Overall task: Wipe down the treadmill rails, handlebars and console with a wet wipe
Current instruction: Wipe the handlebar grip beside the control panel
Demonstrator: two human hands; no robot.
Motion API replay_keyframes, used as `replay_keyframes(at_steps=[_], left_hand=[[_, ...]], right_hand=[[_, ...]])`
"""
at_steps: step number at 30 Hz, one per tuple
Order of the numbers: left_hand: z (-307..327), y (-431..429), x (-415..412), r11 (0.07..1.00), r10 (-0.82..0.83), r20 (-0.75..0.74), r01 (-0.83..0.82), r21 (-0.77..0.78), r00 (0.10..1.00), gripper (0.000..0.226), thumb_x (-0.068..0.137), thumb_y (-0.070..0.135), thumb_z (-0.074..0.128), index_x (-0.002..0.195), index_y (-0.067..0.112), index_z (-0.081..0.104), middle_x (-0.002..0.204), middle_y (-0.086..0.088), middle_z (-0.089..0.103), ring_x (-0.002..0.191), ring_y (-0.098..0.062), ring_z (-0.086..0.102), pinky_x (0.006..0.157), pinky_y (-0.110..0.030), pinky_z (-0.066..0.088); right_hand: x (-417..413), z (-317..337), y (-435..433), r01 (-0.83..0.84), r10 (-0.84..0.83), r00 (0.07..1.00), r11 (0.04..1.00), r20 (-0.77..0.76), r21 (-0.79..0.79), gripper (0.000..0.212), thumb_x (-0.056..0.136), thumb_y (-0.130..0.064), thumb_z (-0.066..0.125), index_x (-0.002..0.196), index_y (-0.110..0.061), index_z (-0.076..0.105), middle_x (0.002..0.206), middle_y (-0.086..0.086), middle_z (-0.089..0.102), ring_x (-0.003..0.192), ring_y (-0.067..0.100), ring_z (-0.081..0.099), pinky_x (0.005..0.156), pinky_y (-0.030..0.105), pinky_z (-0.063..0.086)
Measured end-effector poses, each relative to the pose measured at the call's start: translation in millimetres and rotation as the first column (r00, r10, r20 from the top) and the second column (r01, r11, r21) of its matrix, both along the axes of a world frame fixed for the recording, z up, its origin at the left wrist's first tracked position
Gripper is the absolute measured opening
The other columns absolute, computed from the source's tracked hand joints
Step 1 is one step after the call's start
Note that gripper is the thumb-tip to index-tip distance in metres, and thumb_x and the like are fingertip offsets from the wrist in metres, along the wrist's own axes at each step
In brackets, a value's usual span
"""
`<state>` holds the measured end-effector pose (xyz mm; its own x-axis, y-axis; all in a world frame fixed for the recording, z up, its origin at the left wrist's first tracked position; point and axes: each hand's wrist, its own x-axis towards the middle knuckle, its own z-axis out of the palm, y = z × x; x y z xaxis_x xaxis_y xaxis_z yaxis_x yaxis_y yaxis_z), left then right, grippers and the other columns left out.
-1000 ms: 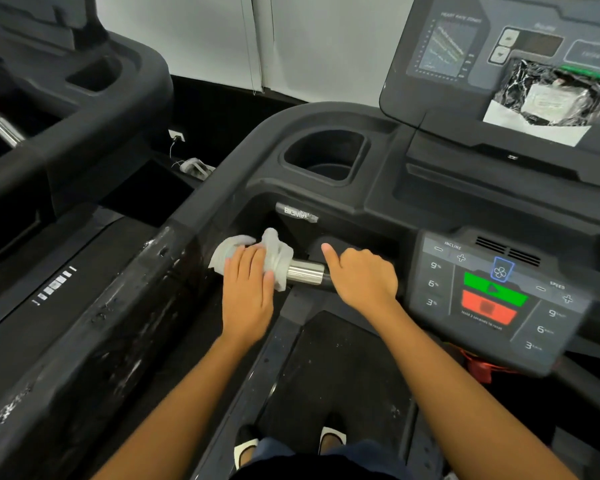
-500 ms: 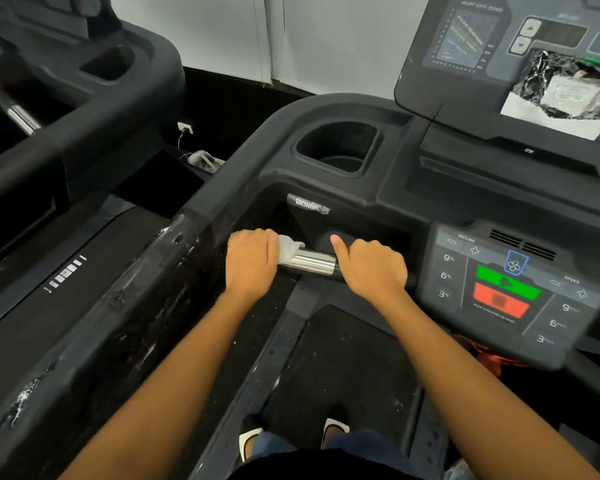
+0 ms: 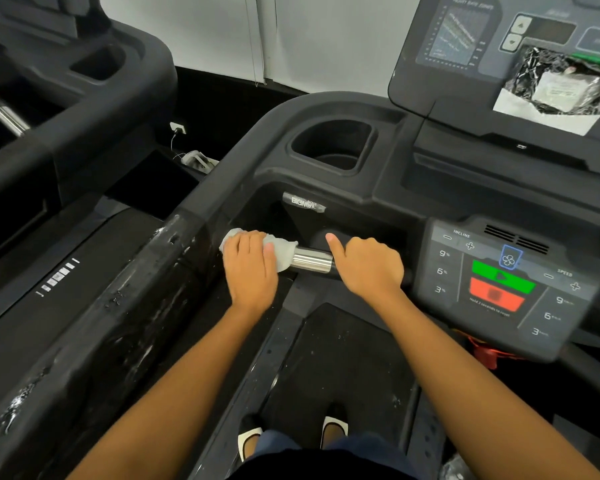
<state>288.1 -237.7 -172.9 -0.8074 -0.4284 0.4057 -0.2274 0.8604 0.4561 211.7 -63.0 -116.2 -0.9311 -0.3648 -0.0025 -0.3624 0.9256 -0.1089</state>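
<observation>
Both hands grip the handlebar [image 3: 312, 259]: left hand [image 3: 250, 268] clasps the wet wipe [image 3: 281, 252] around it, right hand [image 3: 371, 268] bare beside.

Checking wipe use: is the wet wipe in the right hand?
No, the left hand grips the wet wipe around the handlebar.

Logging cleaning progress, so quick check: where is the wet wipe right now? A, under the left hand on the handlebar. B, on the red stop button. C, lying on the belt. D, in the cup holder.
A: the left hand grips the wet wipe round the handlebar, while the right hand holds the bar with no wipe.
</observation>
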Motion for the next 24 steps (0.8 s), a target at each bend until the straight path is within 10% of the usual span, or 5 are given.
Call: replay_keyframes(at_steps=[8,12,17,20,24], left_hand=[[10,44,-14,0.852,-0.493,0.108,0.504,-0.145,0.864,0.037,0.100,0.028,0.029,0.117,0.014,0.059,0.109,0.001,0.062,0.097,-0.017,0.054,0.090,-0.034,0.039],[-14,-34,7,0.937,-0.297,0.143,0.317,-0.144,0.944,0.043,0.098,0.033,0.030,0.129,0.012,0.051,0.124,-0.007,0.054,0.117,-0.029,0.050,0.106,-0.039,0.033],[-38,4,19,0.976,-0.040,0.065,0.026,0.217,0.997,0.058,0.102,0.037,0.021,0.153,0.013,0.011,0.161,-0.006,-0.001,0.148,-0.019,-0.009,0.121,-0.041,0.002],[-30,53,11,0.808,0.099,-0.025,-0.066,0.586,0.995,0.063,0.104,0.035,0.020,0.150,0.014,-0.016,0.152,0.001,-0.033,0.140,-0.005,-0.029,0.121,-0.033,-0.001],[10,67,-10,0.432,0.340,-0.020,-0.137,0.891,0.940,0.064,0.105,0.032,0.017,0.148,0.002,-0.019,0.158,-0.013,-0.020,0.149,-0.024,-0.006,0.122,-0.040,0.003]], right_hand=[[-2,-2,2,0.006,-0.006,1.000,1.000,0.015,0.001,0.062,0.103,-0.047,0.018,0.067,-0.013,0.055,0.072,0.006,0.063,0.065,0.027,0.058,0.059,0.032,0.038],[-2,-1,2,-0.016,0.016,1.000,1.000,0.004,0.006,0.063,0.103,-0.047,0.017,0.059,-0.014,0.048,0.058,0.002,0.053,0.053,0.022,0.048,0.052,0.031,0.033],[-1,-3,3,-0.014,0.014,1.000,1.000,0.005,0.000,0.068,0.102,-0.050,0.015,0.057,-0.013,0.051,0.053,0.002,0.053,0.048,0.019,0.050,0.047,0.028,0.033],[-2,-3,3,-0.016,0.016,1.000,1.000,0.003,-0.004,0.069,0.101,-0.052,0.015,0.057,-0.013,0.052,0.052,0.001,0.052,0.047,0.018,0.049,0.047,0.028,0.034],[-2,-4,3,-0.017,0.017,1.000,1.000,-0.001,0.002,0.071,0.100,-0.054,0.016,0.060,-0.013,0.056,0.053,0.001,0.054,0.048,0.019,0.053,0.050,0.030,0.042]])
